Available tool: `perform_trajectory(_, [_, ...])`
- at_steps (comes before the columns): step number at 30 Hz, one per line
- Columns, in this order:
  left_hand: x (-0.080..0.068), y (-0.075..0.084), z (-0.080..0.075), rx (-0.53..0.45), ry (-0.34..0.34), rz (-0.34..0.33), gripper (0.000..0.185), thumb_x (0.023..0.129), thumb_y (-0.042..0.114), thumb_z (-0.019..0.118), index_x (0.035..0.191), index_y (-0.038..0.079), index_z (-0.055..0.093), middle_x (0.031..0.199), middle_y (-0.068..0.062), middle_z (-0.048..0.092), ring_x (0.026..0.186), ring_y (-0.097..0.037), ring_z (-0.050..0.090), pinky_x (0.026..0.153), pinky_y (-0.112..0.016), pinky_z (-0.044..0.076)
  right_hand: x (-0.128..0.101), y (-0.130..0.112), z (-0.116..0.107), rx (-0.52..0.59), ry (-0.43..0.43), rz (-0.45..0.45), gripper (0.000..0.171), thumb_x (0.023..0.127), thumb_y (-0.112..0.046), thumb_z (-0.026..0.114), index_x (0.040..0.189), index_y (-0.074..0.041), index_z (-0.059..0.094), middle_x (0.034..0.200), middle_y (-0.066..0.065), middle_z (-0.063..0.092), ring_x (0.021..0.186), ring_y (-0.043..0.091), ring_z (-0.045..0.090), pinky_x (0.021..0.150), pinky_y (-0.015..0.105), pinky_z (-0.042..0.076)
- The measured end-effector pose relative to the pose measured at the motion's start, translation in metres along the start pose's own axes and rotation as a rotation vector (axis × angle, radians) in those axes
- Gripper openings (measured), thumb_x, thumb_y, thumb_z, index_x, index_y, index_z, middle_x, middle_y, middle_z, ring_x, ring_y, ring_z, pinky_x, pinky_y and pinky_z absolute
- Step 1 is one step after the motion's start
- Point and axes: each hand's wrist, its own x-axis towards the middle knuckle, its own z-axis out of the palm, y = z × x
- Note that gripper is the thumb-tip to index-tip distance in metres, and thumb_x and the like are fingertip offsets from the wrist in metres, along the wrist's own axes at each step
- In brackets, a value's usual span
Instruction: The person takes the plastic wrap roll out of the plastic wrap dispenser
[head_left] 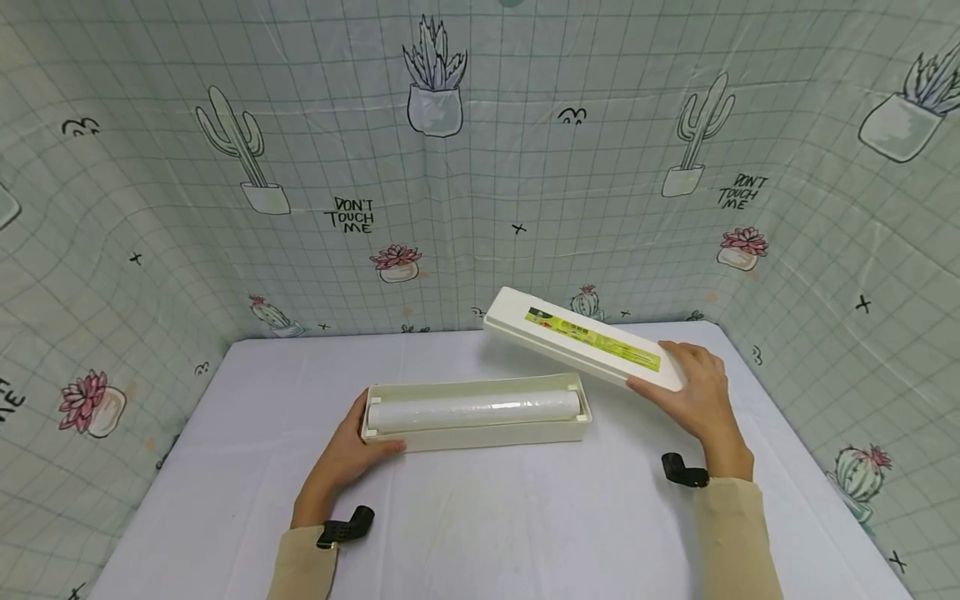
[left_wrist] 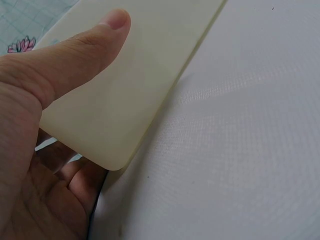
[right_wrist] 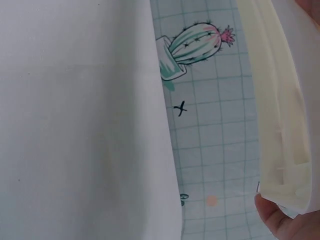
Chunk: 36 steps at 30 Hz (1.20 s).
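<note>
A long cream box [head_left: 491, 435] lies on the table with its top off, and a white roll of plastic wrap [head_left: 480, 408] sits inside it. My left hand [head_left: 352, 442] grips the box's left end, thumb along the front wall; in the left wrist view the thumb [left_wrist: 85, 55] presses the cream side while the other fingers go round the end. Behind and to the right, my right hand [head_left: 693, 387] holds the lid [head_left: 517, 310] by its right end. The lid is tilted, left end higher, with a yellow-green label on top. Its hollow underside [right_wrist: 280, 125] shows in the right wrist view.
A white cloth covers the table [head_left: 480, 525]. Behind and at both sides hangs a grid-patterned curtain [head_left: 480, 183] printed with cacti and succulents. The table's back edge runs close behind the lid. Each wrist wears a black camera mount [head_left: 684, 471].
</note>
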Motion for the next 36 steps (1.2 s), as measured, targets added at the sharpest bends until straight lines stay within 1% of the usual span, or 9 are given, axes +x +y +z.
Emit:
perform_trajectory(5, [-0.001,0.001,-0.001,-0.012,-0.001,0.009,0.109,0.083,0.024,0.088,0.165,0.013,0.017,0.148,-0.016,0.049,0.125,-0.031,0.052,0.108,-0.052,0.04,-0.001,0.006,0.0,-0.008,-0.005,0.018,0.085,0.079,-0.053,0.086,0.144,-0.008,0.057,0.145,0.029,0.048,0.131,0.054,0.034,0.096,0.066,0.027])
perform_trajectory(14, [-0.002,0.003,0.0,-0.024,0.007,0.008,0.106,0.083,0.023,0.088,0.164,0.015,0.02,0.146,-0.015,0.051,0.124,-0.03,0.053,0.107,-0.05,0.041,-0.002,0.019,0.0,-0.006,0.004,0.045,0.084,0.078,-0.054,0.086,0.143,-0.008,0.058,0.145,0.029,0.048,0.132,0.053,0.034,0.096,0.066,0.028])
perform_trajectory(22, [-0.002,0.003,0.001,-0.028,-0.002,0.003,0.107,0.083,0.023,0.088,0.165,0.014,0.019,0.146,-0.016,0.051,0.123,-0.029,0.053,0.107,-0.05,0.042,-0.006,0.029,0.0,-0.019,-0.003,0.072,0.084,0.079,-0.055,0.085,0.144,-0.008,0.057,0.145,0.03,0.047,0.132,0.054,0.033,0.097,0.067,0.026])
perform_trajectory(31, [-0.002,0.002,0.002,-0.003,0.006,-0.002,0.108,0.083,0.024,0.088,0.165,0.014,0.018,0.147,-0.016,0.051,0.125,-0.03,0.053,0.108,-0.052,0.041,-0.009,0.036,-0.001,-0.042,-0.014,0.108,0.088,0.08,-0.059,0.083,0.146,-0.007,0.055,0.146,0.031,0.045,0.134,0.055,0.031,0.098,0.068,0.025])
perform_trajectory(36, [-0.001,0.002,0.001,-0.004,0.007,0.005,0.108,0.083,0.024,0.088,0.165,0.014,0.018,0.147,-0.016,0.051,0.124,-0.03,0.053,0.108,-0.052,0.041,-0.01,0.04,-0.002,-0.03,-0.012,0.1,0.088,0.08,-0.056,0.084,0.145,-0.005,0.055,0.144,0.032,0.046,0.132,0.056,0.031,0.097,0.069,0.024])
